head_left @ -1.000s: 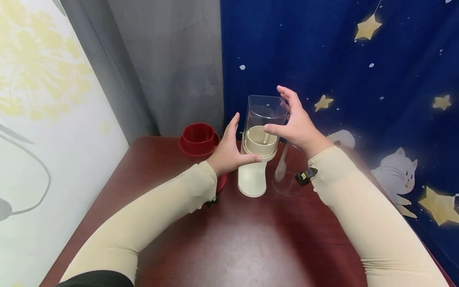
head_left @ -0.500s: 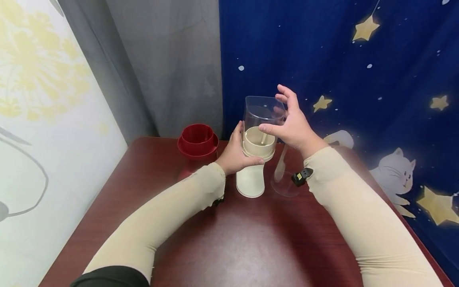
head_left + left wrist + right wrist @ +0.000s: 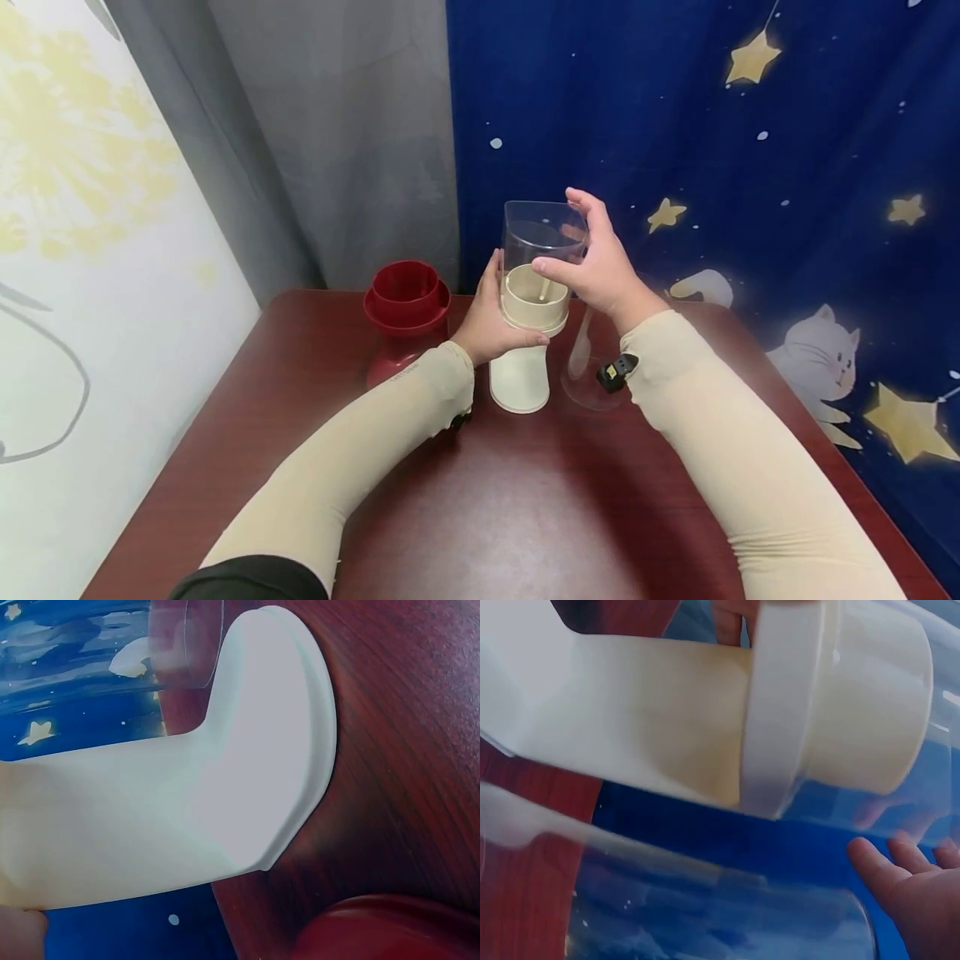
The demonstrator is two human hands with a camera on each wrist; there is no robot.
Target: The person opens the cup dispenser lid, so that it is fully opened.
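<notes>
Hands meet at a cream stand (image 3: 519, 371) that is upright on the brown table (image 3: 487, 517), near its far edge. Left hand (image 3: 491, 321) grips the stand just under its wide collar, thumb curled in front. Right hand (image 3: 596, 267) holds the clear container (image 3: 542, 237) that sits on top of the collar, fingers curved around its wall. A red stand (image 3: 405, 308) is just left; another clear container (image 3: 592, 367) stands at right, behind the wrist
</notes>
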